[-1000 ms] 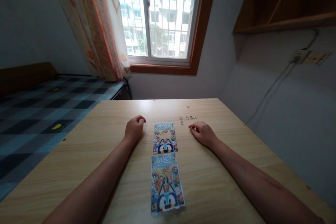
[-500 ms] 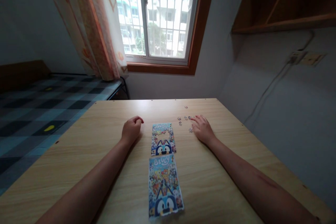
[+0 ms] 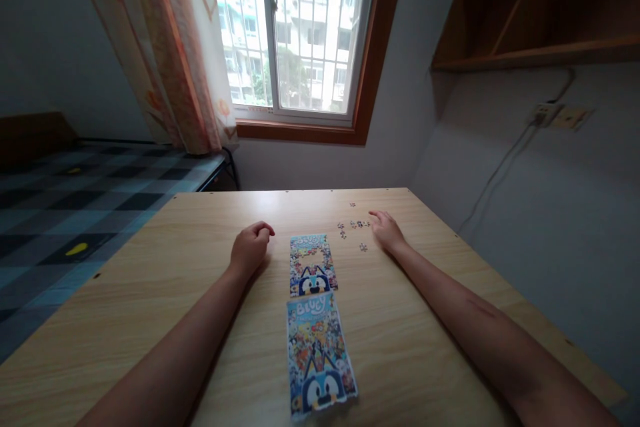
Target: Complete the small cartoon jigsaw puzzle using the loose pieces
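Observation:
My left hand rests on the table with its fingers curled in, left of a jigsaw puzzle. That puzzle, put together with a gap in its upper middle, shows a blue cartoon dog's head at the bottom. Directly below it lies a paper picture of the same design, marked "Bluey", its lower edge curled. My right hand hovers or rests just right of several loose puzzle pieces, its index finger stretched out. One more piece lies nearer me, and another farther back.
The light wooden table reaches toward a barred window. A bed with a checked cover stands to the left below a curtain. Wooden shelves and a socket with a cable are on the right wall.
My right hand has drawn slightly right and back off the row of loose pieces, uncovering them. My left hand stays in place. The view has turned a little to the right.

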### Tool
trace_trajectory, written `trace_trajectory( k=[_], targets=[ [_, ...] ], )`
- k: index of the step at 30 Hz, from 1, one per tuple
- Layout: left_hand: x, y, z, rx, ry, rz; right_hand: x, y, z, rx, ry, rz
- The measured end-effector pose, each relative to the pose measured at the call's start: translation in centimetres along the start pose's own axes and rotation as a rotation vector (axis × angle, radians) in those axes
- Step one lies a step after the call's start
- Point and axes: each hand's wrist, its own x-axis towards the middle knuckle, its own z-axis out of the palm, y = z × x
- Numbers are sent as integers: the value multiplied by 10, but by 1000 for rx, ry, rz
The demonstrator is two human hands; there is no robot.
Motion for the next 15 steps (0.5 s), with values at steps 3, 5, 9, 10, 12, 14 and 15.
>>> trace_trajectory(
  k=[3,5,9,10,12,14,15],
  targets=[
    [0,0,0,-9,1,5,8,4,4,-2,18,27],
    [0,-1,1,-19,5,3,9,7,4,3,12,23],
    [0,-2,3,-40,4,1,6,6,3,13,-25,-27],
    [0,-2,3,-43,0,-2,4,4,3,9,-37,-43],
    [0,-2,4,-46,-2,-3,1,-1,3,-35,-63,-77],
    [-1,-2,5,-48,2,1,-3,-7,2,-125,-97,-99],
    [-1,-2,5,-49,4,3,-5,-10,1,-174,-116,-107]
  ],
)
